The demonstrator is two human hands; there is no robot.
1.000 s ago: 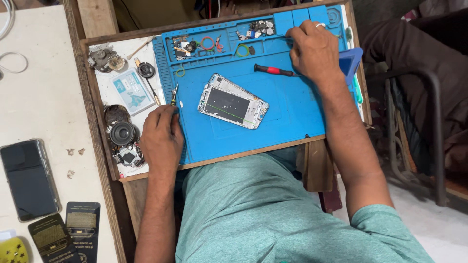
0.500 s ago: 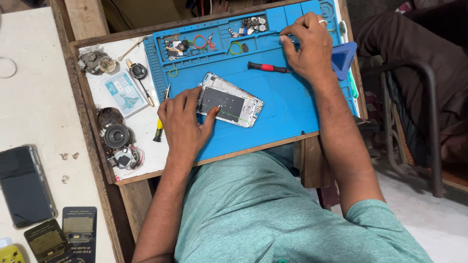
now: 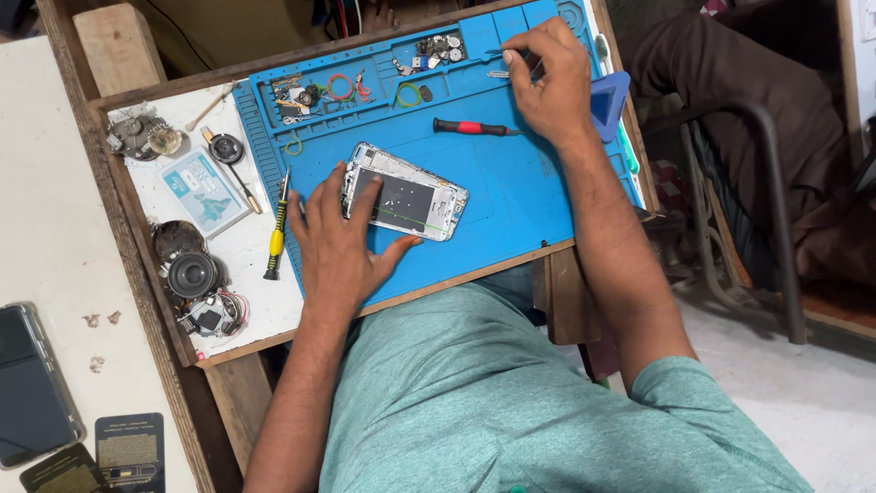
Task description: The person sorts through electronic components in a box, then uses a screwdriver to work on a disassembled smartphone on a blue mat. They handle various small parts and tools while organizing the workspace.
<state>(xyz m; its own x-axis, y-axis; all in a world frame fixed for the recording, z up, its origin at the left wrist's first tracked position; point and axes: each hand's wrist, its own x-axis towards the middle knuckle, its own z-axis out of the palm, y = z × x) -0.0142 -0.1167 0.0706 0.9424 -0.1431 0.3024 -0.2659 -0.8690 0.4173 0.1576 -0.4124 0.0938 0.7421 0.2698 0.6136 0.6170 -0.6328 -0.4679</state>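
An opened phone (image 3: 415,196) with its inner frame showing lies tilted in the middle of the blue work mat (image 3: 511,196). My left hand (image 3: 339,246) lies over the phone's left end, fingers spread on it and thumb against its lower edge. My right hand (image 3: 552,78) is at the mat's far compartments, fingertips pinched on a thin metal tool (image 3: 495,72). A red-and-black screwdriver (image 3: 470,128) lies on the mat between the hands. Left of my left hand, a yellow-handled screwdriver (image 3: 276,233) rests at the mat's left border.
Small parts, rings and screws fill the mat's far trays (image 3: 342,89). Round speakers (image 3: 192,274), a light blue card (image 3: 205,196) and loose parts sit on the white board at the left. Dark phones (image 3: 32,383) lie on the white table. A person in brown (image 3: 730,82) sits at the right.
My left hand moved from the board's edge rightward onto the phone and now covers its left end. My right hand stayed at the far trays. The view shifted slightly.
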